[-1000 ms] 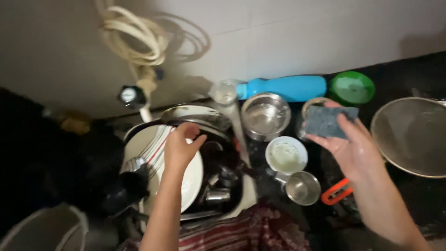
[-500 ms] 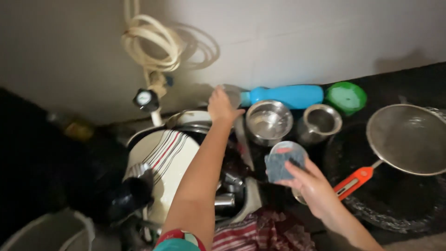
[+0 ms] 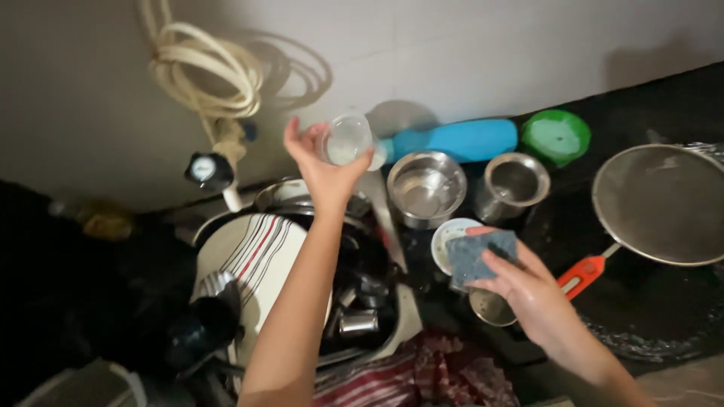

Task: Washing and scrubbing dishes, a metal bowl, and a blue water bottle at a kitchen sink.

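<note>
Glass: small clear round drinking glass, lifted above the sink, at 12 o'clock from the dish pile, close before the pale wall.
Left hand: left hand has its fingers curled around the glass and pinches it from the side; the forearm crosses over the sink.
Right hand: right hand at 4 o'clock from the glass, well apart from it; its fingers press together on a grey-blue rectangular scrub sponge.
Sink: steel sink is filled with dishes; a white round plate with red and dark stripes lies at 8 o'clock from the glass, partly under the left arm.
Counter, near: shiny steel bowl and steel tumbler stand just beside each other at 3 to 4 o'clock from the glass; a small white round lid is partly hidden by the sponge.
Counter, far: blue plastic bottle lying on its side, green round lid, round metal mesh strainer with an orange handle.
Wall: coiled cream hose hangs at 10 o'clock above a black tap knob.
</note>
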